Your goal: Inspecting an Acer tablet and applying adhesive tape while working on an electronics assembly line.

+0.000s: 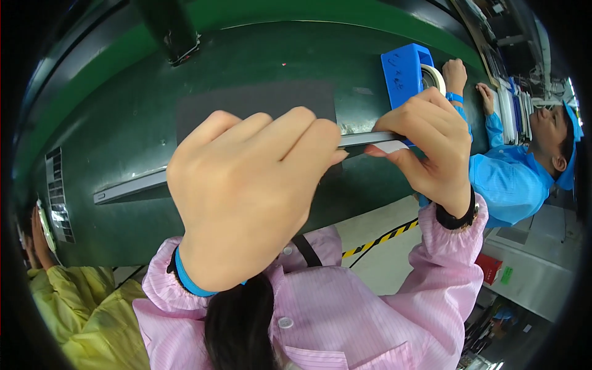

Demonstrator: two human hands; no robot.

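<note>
At left of the frame, the grey bar's (132, 186) free end projects over the green table (123, 148). The bar runs through the centre to right of centre. At centre, the left hand (246, 166) is closed around its middle, below the dark mat (265, 97). Right of centre, the right hand (431, 148) grips its other end, thumb against a white tab (391, 146). Upper right: blue dispenser (401, 77)
</note>
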